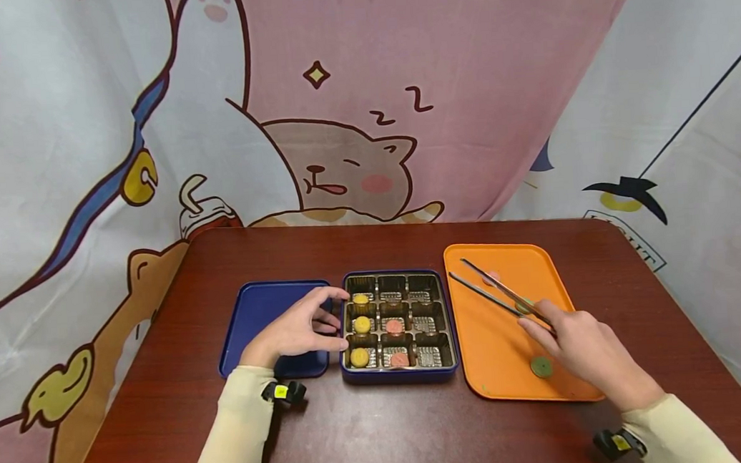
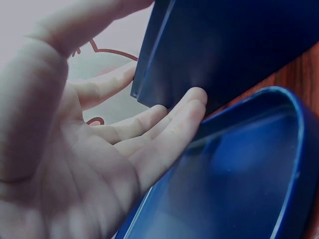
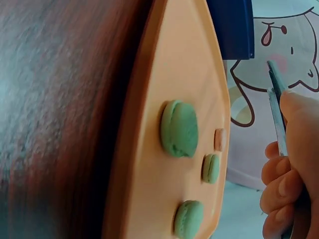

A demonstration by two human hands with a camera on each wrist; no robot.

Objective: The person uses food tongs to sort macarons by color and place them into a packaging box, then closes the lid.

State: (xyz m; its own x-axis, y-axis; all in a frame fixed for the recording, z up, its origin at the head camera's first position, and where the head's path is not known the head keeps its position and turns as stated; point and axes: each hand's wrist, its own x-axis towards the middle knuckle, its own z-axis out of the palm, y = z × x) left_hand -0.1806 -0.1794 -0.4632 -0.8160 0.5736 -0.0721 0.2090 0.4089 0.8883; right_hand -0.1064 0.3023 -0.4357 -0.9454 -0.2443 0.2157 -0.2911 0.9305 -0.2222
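Note:
A blue box (image 1: 400, 376) with a divided metallic-looking insert stands at mid-table. Yellow macarons (image 1: 362, 324) sit in its left column; pink macarons (image 1: 393, 326) occupy the middle and front compartments of the centre column. My left hand (image 1: 302, 326) rests against the box's left side, thumb and fingers spread; its fingertips (image 2: 197, 97) touch the wall. Metal tongs (image 1: 487, 295) are gripped in my right hand (image 1: 585, 345), their tips apart above an orange tray (image 1: 503, 380). On that tray lie a pink macaron (image 1: 491, 278) and green macarons (image 1: 541, 367), three green in the right wrist view (image 3: 179, 129).
A blue lid-like tray (image 1: 254, 318) lies left of the box, partly under my left hand. The orange tray stands close to the box's right side. Brown tabletop (image 1: 359, 433) shows in front, and a printed cloth (image 1: 463, 74) hangs behind the table.

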